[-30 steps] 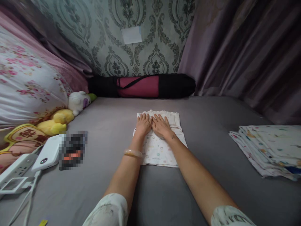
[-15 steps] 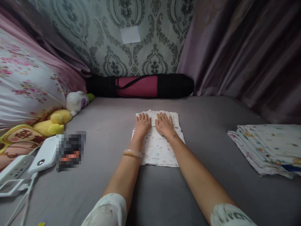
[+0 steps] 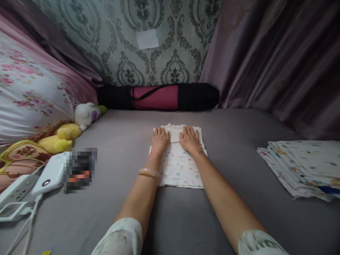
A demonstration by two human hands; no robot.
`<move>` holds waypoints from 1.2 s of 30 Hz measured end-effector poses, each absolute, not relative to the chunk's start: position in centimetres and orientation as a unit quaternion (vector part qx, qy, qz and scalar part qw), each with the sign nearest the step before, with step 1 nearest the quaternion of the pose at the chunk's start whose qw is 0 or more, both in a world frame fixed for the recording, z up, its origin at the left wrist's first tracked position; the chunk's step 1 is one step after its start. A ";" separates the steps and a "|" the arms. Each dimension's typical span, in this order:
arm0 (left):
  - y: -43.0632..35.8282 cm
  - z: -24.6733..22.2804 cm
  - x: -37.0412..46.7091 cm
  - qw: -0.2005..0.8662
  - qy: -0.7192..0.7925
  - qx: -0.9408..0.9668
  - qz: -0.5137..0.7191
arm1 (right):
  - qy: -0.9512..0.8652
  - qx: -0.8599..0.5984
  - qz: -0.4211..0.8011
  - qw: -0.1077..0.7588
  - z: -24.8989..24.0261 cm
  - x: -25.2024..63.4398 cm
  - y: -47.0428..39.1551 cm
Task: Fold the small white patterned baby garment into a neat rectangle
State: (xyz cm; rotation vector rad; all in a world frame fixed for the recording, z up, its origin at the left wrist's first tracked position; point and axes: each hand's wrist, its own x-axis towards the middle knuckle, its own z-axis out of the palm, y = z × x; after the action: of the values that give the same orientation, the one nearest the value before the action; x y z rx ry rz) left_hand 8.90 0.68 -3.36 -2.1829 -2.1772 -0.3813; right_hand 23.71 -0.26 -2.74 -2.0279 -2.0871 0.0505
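A white cloth (image 3: 180,168) with small coloured prints lies folded on the grey bed sheet (image 3: 119,141), its far part doubled over in a flap. My left hand (image 3: 160,139) rests flat on the flap's left side, fingers spread and pointing away from me. On the right side of the flap, my right hand (image 3: 190,138) also lies flat with its fingers apart. Both palms face down, so the cloth beneath them is hidden. Neither hand grips anything.
Folded printed cloths (image 3: 305,166) are stacked at the right. A black and pink roll bag (image 3: 156,97) lies along the wall. At the left are plush toys (image 3: 86,115), a white power bank (image 3: 50,173), a power strip (image 3: 20,191) and a blurred dark object (image 3: 79,170).
My right hand has slid a little to the right across the flap. My left hand has shifted slightly left. Both remain flat on the cloth.
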 end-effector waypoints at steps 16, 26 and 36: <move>0.6 -2.8 8.3 -0.006 -0.731 -0.672 -0.121 | -0.644 -0.754 0.031 0.130 -2.6 26.3 0.4; 0.7 -3.0 8.0 -0.039 -0.729 -0.674 -0.116 | -0.637 -0.761 0.050 0.113 -3.0 26.9 0.9; 0.7 -3.5 9.3 -0.032 -0.673 -0.733 -0.094 | -0.736 -0.669 0.033 0.101 -3.0 24.2 1.1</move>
State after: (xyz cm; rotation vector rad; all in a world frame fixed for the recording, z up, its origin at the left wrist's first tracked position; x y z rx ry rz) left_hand 9.31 0.67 -3.55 -2.3500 -2.1601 -0.3014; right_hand 24.18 1.06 -3.00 -1.9765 -2.1745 0.0965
